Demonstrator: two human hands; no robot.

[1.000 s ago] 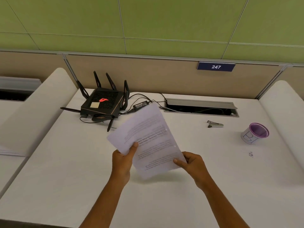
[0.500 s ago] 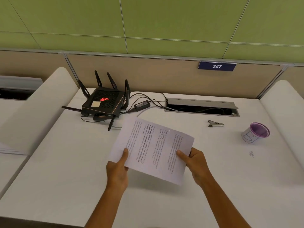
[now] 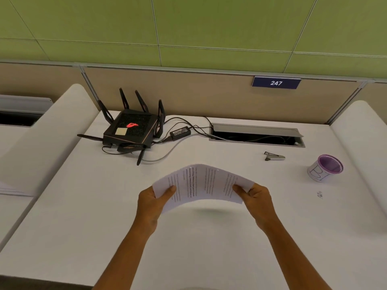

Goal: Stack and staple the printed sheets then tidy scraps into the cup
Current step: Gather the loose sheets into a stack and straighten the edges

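above desk (image 3: 83,206), hands hold sheets (image 3: 204,185)

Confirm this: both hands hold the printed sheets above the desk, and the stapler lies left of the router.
Not quite. The head view shows the stapler lying right of the router, near the cup. The left hand and right hand do hold the printed sheets above the desk.

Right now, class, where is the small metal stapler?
The small metal stapler lies on the white desk, right of centre, between the cable hatch and purple-rimmed cup.
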